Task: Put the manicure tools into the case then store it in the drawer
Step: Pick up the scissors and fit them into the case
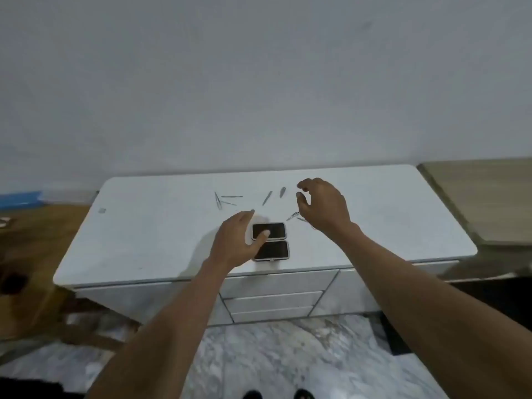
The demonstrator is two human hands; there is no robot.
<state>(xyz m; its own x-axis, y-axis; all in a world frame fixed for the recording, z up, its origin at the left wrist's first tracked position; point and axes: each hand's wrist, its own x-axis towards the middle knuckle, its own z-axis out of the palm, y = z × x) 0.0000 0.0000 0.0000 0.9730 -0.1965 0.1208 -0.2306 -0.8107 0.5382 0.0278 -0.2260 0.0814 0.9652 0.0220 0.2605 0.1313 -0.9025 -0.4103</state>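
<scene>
Open case [270,241] on cabinet top [149,234]; tools [227,199] scattered behind it

One head-worn wide-angle view looks forward and down, from standing height, onto a white cabinet top [149,231].

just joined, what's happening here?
A person stands at a white dresser. The left hand rests on the open black case, thumb on its far half. The right hand hovers open above the scattered metal manicure tools. No tools packed yet; the drawers are closed.

Open black case [271,241], tools [229,199] scattered behind
</scene>
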